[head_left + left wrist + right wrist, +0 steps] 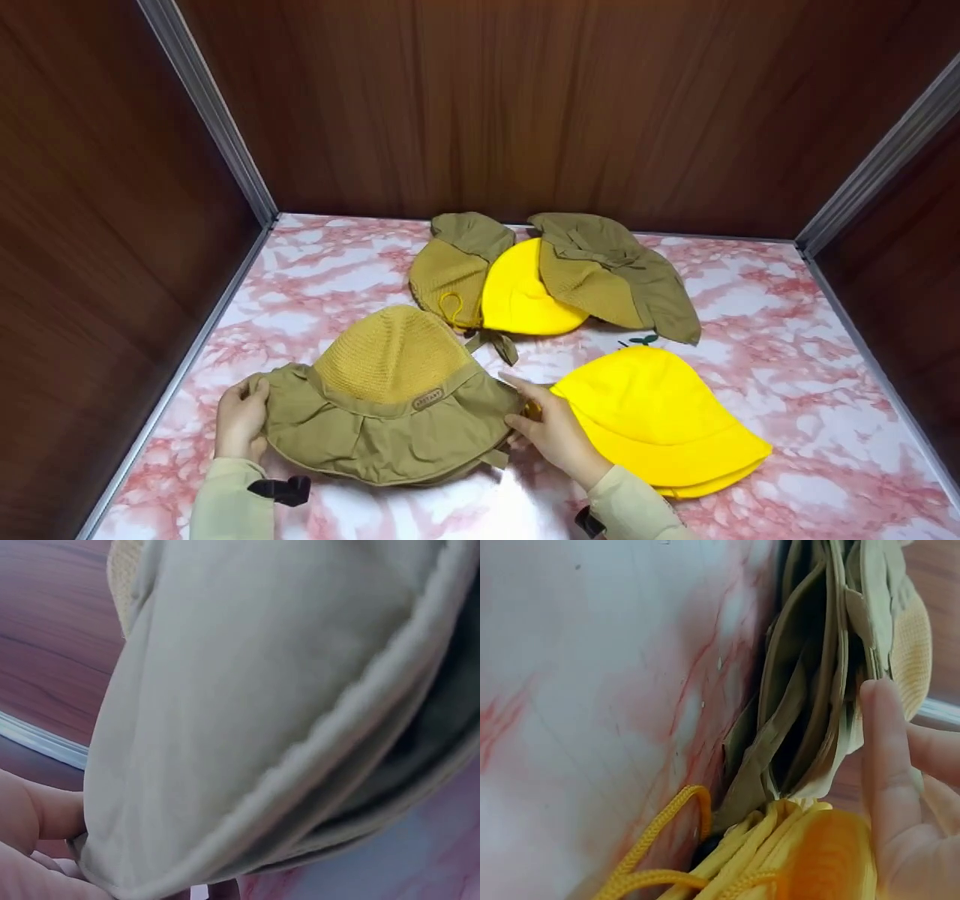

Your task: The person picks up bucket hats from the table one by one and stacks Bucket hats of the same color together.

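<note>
A khaki sun hat (386,442) with a yellow mesh crown and a small brown label on its band lies folded in front of me. At the left end of its floppy brim, my left hand (241,420) pinches the fabric. In the left wrist view the brim (217,735) fills most of the picture, with the fingers at its lower corner. My right hand (559,435) holds the brim's right end between thumb and fingers. Close beside that hand lies a bright yellow bucket hat (660,420), and its yellow cord (656,832) loops on the tabletop in the right wrist view.
Behind, two more khaki hats, one on the left (450,274) and one on the right (600,277), overlap a yellow hat (525,292). The pink-and-white marbled table (322,262) is enclosed by brown wood-grain panels (487,112) with metal corner strips.
</note>
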The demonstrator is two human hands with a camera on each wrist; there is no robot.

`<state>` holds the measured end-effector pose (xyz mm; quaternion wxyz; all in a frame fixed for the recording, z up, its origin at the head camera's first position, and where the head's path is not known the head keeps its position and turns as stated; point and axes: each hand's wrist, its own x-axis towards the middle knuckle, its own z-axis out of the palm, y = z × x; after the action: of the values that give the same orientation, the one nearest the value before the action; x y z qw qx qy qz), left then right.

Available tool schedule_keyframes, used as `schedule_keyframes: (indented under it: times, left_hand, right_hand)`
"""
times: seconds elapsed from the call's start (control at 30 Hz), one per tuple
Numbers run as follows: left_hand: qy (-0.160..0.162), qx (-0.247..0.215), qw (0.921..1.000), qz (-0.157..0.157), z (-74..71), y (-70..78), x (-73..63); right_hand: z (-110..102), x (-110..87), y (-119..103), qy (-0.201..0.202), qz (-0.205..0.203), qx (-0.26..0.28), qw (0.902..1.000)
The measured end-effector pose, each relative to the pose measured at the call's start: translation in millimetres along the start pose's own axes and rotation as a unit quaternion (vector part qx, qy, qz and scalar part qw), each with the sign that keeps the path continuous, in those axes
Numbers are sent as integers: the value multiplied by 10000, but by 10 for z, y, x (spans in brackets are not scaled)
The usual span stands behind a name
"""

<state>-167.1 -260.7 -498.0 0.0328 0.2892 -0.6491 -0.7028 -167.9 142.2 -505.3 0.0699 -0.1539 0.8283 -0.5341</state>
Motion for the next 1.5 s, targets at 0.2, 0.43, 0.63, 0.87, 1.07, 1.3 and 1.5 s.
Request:
schedule_keyframes:
  times: [0.2,0.43,0.63,0.87,1.07,1.3,1.5]
  left_hand:
    - [-110,418,9988,208,69,102,-74]
    - [50,2646,9509,1604,422,253,-362]
    - [-462,4291,8686,2434,921,103,-705]
    - [-862,4893,8237,2733,1232,-156,-780]
    - [-934,4966,8215,2641,1278,-248,-702]
    - [-1160,4992,8241,2415,1304,-328,-610]
    - [-1307,5099,8197,2257,1317,-340,-556]
  right_hand:
    - [20,-51,-44,-20,-278,-802,9964]
    - [30,-73,-118,364,-625,-1709,9826]
    - [91,-116,-127,672,-1143,-2440,9607]
    - [43,-134,-163,382,-1278,-2572,9571]
    - [-95,-115,-246,374,-988,-2087,9723]
    - [-228,-98,-248,503,-871,-1742,9796]
    - [-339,-41,-254,393,-465,-1322,9894]
